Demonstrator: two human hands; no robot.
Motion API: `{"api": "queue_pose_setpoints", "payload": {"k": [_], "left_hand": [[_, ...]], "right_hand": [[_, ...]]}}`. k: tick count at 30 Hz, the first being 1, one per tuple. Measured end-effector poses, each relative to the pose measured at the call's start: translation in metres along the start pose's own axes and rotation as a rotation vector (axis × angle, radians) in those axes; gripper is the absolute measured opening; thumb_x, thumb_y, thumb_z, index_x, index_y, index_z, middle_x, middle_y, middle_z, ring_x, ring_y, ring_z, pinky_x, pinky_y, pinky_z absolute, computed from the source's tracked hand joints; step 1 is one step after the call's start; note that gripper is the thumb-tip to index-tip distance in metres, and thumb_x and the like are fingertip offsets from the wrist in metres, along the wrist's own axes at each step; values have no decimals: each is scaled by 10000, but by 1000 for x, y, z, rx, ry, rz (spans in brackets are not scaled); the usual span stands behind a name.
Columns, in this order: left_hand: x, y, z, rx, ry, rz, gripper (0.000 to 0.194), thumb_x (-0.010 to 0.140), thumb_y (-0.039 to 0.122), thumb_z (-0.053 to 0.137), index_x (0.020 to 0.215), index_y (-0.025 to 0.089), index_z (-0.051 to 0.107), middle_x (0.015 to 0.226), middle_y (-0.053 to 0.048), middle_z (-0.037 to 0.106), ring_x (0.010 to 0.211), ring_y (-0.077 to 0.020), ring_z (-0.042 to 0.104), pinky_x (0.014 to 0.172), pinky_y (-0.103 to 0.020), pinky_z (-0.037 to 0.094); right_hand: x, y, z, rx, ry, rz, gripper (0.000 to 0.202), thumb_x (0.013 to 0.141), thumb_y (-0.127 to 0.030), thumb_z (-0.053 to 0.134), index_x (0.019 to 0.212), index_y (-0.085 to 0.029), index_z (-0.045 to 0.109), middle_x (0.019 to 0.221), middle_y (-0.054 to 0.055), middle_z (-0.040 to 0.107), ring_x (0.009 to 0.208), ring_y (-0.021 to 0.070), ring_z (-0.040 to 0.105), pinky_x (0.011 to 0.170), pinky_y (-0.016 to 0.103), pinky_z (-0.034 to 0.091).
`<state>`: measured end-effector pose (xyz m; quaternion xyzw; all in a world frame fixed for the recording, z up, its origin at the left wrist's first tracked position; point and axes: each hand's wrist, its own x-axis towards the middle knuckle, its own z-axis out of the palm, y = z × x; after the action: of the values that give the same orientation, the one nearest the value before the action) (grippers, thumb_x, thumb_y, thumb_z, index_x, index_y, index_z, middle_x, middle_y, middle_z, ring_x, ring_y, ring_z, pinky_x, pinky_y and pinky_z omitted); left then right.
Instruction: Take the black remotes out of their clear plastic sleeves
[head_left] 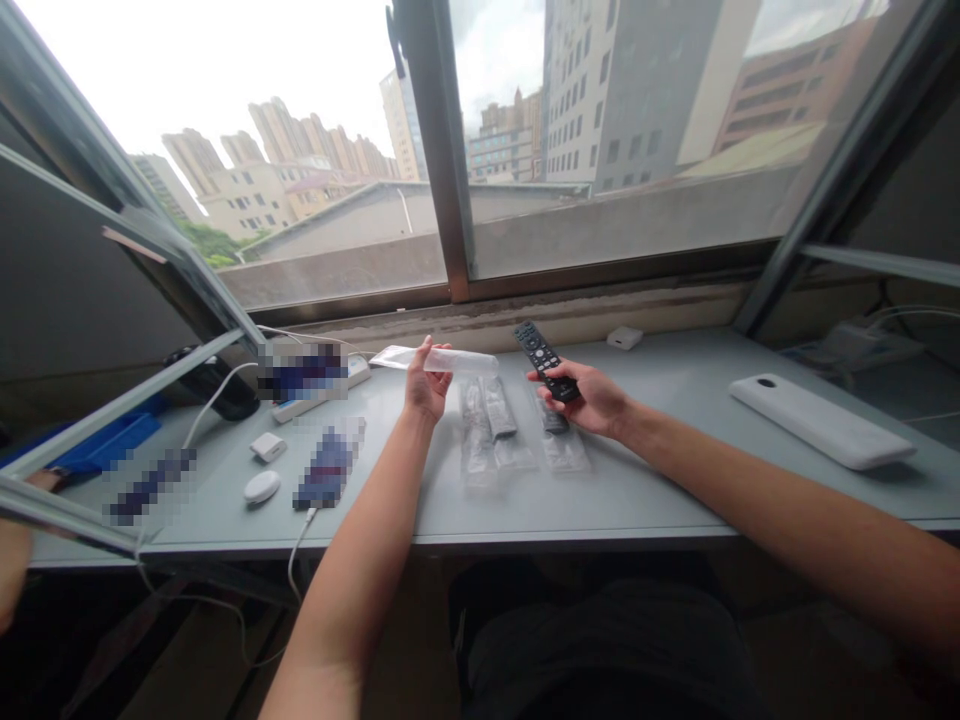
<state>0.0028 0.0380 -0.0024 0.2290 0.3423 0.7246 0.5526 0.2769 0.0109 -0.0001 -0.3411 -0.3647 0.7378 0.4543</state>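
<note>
My right hand (589, 398) grips a black remote control (541, 354), its buttons facing me and its far end tilted up to the left. In my left hand (427, 385) is a clear plastic bag (457, 360), held stretched out sideways between thumb and fingers; it looks flat. On the table below lie bagged dark remotes (496, 405) in clear plastic, side by side between my hands. Another plastic bag with a dark item in it (559, 440) lies just under my right hand, partly hidden by it.
A long white device (821, 420) rests on the table (660, 490) at the right. Leftward are a blurred phone (330, 465) on a cable, a white charger (268, 447), a round white case (261, 487) and a power strip (358, 372). Another person's arm (15, 560) shows far left.
</note>
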Motion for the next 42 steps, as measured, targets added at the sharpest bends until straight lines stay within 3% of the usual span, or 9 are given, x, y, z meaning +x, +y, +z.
{"api": "queue_pose_setpoints", "payload": {"k": [5,10,15,18,21,26,34,37,42], "left_hand": [[0,-2,0,9,5,-5,240,954,389,782,1088,192,761,1024,-52,793,726,-103,699,570,-182,500],[0,-3,1,6,0,1,281,935,391,799,1139,200,764,1029,-54,791,743,-112,708,589,-191,504],[0,-3,1,-2,4,-3,329,920,387,807,1186,201,752,1023,-51,792,735,-112,705,586,-191,500],[1,-4,-1,2,-4,0,322,921,399,807,1175,209,754,1029,-48,791,733,-110,701,575,-189,494],[3,-4,-2,0,-14,-2,317,914,405,814,1151,204,754,1031,-48,789,722,-104,691,570,-189,496],[2,-4,-2,-3,-10,-1,290,910,399,817,1109,200,747,1029,-46,789,716,-99,689,574,-190,502],[2,-6,-1,13,-11,-5,262,901,402,824,1054,204,748,1001,-34,788,707,-92,687,574,-191,489],[2,-6,-1,13,-10,-9,280,889,401,835,1068,203,751,1014,-40,788,720,-98,692,585,-199,483],[1,-5,-1,11,-4,-3,253,894,395,829,1027,198,745,1021,-41,787,731,-100,692,597,-203,476]], "right_hand": [[-1,0,1,71,-97,22,438,1171,-487,355,1109,-193,673,785,44,643,533,149,513,407,227,439],[2,-2,-1,68,-84,-68,322,1158,-433,498,1089,-187,694,783,25,614,595,143,550,481,223,526],[4,-3,-3,66,59,-46,90,1055,-237,697,989,-184,664,846,45,665,625,127,607,394,166,478],[4,-5,-2,53,77,-27,179,1106,-332,620,998,-193,657,971,89,745,634,133,627,380,177,468],[1,-7,-1,67,3,-38,399,1163,-495,446,1043,-194,678,892,84,726,577,140,577,359,204,413],[0,-9,-2,86,-60,-72,424,1166,-487,428,1115,-183,719,790,40,631,576,145,547,431,233,462],[12,-5,-8,89,247,-167,126,1103,-281,611,995,-220,636,845,27,675,663,150,642,479,227,548],[11,-6,-9,126,176,-94,261,1154,-391,482,1024,-220,629,922,78,741,628,160,632,435,234,507],[3,-9,-6,123,-1,-65,415,1167,-482,385,1206,-206,692,767,33,654,513,143,518,373,219,383]]}}
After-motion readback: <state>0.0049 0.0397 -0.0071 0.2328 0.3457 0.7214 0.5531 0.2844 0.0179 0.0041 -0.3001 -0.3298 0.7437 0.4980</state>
